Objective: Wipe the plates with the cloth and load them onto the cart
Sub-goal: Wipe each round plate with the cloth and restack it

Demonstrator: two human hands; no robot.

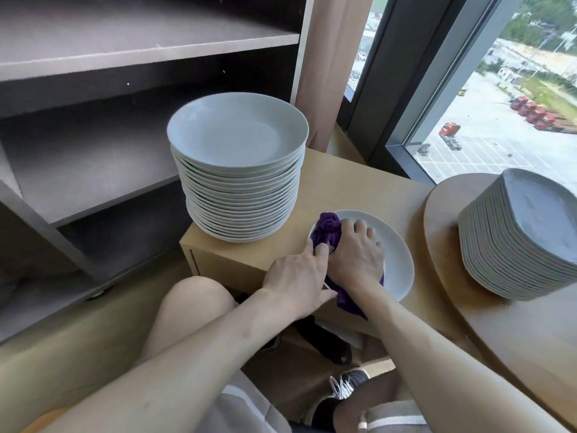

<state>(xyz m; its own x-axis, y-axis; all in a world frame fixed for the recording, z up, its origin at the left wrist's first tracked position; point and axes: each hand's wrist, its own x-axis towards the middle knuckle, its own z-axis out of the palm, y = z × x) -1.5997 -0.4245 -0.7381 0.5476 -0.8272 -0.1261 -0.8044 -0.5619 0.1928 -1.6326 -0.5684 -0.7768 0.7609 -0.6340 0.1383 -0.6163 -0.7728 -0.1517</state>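
Note:
A single white plate (396, 257) lies on the low wooden cabinet (352, 185). A purple cloth (326, 229) is bunched on the plate. My right hand (356, 254) lies on top of the cloth and presses it onto the plate. My left hand (296, 276) grips the plate's near left rim, its fingertips by the cloth. A tall stack of white plates (240, 170) stands on the cabinet behind and to the left. A second stack of plates (518, 239) stands on a round wooden table at the right.
A grey shelved cart (93, 151) with bare shelves stands at the left, close to the cabinet. A window (499, 104) and a curtain are behind. The round table (452, 276) adjoins the cabinet on the right. My knees and shoes are below.

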